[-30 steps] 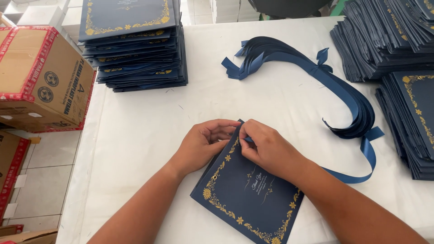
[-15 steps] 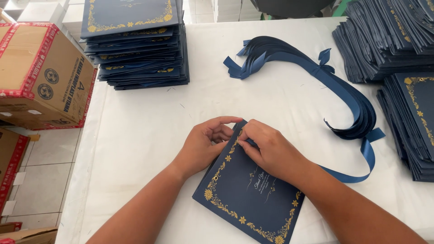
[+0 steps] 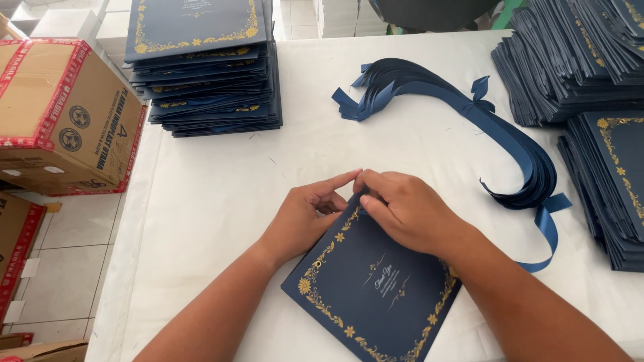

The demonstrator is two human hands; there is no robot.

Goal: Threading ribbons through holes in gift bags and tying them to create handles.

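While your left hand (image 3: 305,214) and right hand (image 3: 402,208) meet fingertip to fingertip, pinching its upper corner, the navy card (image 3: 372,288) lies tilted at lower centre on the table (image 3: 221,194).

Looks like a small packing or print-finishing workshop, not a home. White worktable (image 3: 221,201) loaded w/ tall stacks of identical navy cards w/ gold borders (image 3: 204,67), more stacks at the right edge (image 3: 577,60). Bundle of cut navy ribbons (image 3: 469,114) laid out in bulk. Taped shipping cartons (image 3: 64,114) piled beside the table on a tiled floor (image 3: 74,268).
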